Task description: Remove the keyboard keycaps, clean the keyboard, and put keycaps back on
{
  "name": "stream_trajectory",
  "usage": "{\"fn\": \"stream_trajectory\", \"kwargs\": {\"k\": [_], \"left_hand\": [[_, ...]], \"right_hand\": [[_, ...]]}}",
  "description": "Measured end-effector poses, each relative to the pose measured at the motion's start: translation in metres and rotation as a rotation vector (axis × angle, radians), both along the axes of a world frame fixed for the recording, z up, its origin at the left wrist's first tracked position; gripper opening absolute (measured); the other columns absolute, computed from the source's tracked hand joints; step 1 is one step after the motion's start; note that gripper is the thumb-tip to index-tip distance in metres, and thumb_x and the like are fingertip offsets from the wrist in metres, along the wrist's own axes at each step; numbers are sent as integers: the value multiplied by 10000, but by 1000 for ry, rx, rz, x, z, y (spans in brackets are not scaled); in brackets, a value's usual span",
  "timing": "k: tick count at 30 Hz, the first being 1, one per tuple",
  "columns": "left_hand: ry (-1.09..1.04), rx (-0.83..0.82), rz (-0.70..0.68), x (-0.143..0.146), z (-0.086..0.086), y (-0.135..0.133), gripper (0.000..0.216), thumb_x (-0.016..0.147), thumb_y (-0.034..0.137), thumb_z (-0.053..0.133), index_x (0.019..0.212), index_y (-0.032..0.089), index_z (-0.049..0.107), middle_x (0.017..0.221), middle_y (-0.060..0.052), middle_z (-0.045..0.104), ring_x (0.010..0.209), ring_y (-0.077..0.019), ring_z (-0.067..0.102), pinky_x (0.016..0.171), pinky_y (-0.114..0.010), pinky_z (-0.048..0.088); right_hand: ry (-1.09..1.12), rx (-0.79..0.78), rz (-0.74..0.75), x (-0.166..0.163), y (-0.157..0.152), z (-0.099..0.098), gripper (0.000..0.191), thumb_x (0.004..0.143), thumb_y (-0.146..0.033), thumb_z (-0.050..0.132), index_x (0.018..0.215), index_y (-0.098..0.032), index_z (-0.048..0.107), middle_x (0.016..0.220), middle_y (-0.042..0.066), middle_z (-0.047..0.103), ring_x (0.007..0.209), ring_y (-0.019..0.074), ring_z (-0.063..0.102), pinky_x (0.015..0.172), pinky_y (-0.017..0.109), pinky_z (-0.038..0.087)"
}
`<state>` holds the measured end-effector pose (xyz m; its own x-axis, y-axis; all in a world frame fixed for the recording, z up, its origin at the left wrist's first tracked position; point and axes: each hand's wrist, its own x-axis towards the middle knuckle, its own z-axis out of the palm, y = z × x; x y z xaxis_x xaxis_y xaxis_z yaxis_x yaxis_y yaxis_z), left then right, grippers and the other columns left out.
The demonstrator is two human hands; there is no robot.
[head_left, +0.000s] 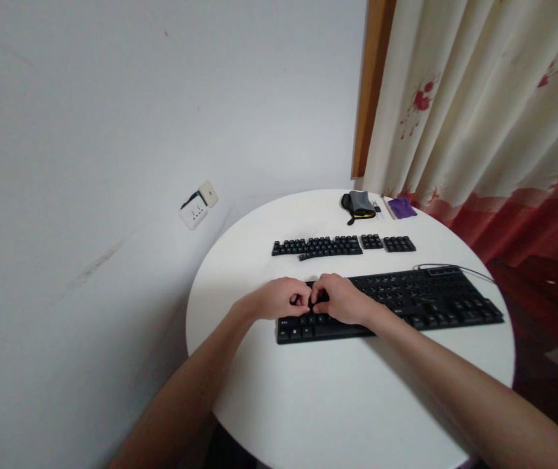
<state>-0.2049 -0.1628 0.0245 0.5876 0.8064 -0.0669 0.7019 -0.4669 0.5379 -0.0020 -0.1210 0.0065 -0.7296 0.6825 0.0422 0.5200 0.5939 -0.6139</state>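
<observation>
A black keyboard [396, 306] lies flat on the white round table, with many bare key positions and keycaps still on its lower left and far right. Over its left part, my left hand [283, 298] is closed in a pinch, thumb and index curled together at the keys. Close against it, my right hand [340, 298] pinches at the same spot from the right. Whatever sits between the fingertips is too small and dark to make out. Behind the keyboard are loose black keycaps, set out in a long block [325, 246] and two smaller blocks [371, 241], [399, 243].
At the table's [254, 404] back lie a grey and black pouch [361, 204], small bits, and a purple cloth [402, 208]. The keyboard's cable [474, 269] runs off the right edge. A wall with a socket [193, 212] stands left, a curtain [484, 117] right.
</observation>
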Motion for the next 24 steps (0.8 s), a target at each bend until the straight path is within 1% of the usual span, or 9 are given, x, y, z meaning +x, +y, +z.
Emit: {"fn": "stream_trajectory", "kwargs": {"k": [4,6,7,8,12,14,18,21,24], "left_hand": [[-60,11,-14,-4,-3,2,42,830,189,648,795,166,650,721,25,598,646,-100,514,601,-209,367],[-96,57,-16,-4,-6,5,62,853,207,640,818,172,677,732,16,609,654,-103,524,617,-212,387],[-118,101,12,-4,-8,8,81,867,215,630,827,177,688,746,9,619,671,-108,537,636,-217,403],[-141,161,69,-4,-10,11,101,881,220,616,836,181,697,763,2,630,694,-115,553,661,-224,421],[-187,409,389,-7,-25,25,154,905,181,557,939,184,707,899,-33,685,818,-156,606,797,-284,489],[-165,474,469,-9,-33,32,214,904,155,534,1034,185,701,1027,-54,697,923,-178,622,887,-328,502],[-98,549,493,-12,-42,41,314,910,146,518,1191,171,657,1248,-86,652,1182,-214,572,1078,-398,429],[-34,556,505,-11,-41,45,320,915,171,541,1216,161,651,1273,-96,644,1204,-229,564,1095,-416,422],[4,541,498,-9,-35,49,276,906,182,577,1160,176,685,1213,-87,674,1149,-227,601,1061,-407,456]], "right_hand": [[5,-4,2,1,0,0,103,716,-196,782,798,-231,731,869,20,670,853,193,583,756,287,401],[19,-6,4,1,0,-1,78,728,-193,760,786,-228,724,858,17,675,838,187,587,743,278,399],[25,-1,5,1,0,-1,53,745,-184,733,775,-225,718,851,16,678,828,182,589,739,275,398],[29,9,2,0,-1,-1,50,765,-172,698,764,-221,710,839,16,680,816,178,591,736,272,396],[-2,78,-45,-3,-5,0,130,811,-137,588,764,-205,688,817,32,689,805,180,595,745,279,388],[-27,104,-62,-5,-7,2,137,826,-145,574,778,-201,690,830,45,695,820,189,599,755,287,385],[-44,120,-60,-6,-10,5,138,842,-168,567,788,-200,689,841,62,700,837,211,606,750,301,388],[-41,121,-62,-5,-10,6,142,843,-168,564,791,-200,693,848,73,701,846,223,611,748,310,395],[-6,104,-45,-3,-8,6,150,843,-153,566,790,-197,699,857,73,706,854,219,618,768,308,405]]}}
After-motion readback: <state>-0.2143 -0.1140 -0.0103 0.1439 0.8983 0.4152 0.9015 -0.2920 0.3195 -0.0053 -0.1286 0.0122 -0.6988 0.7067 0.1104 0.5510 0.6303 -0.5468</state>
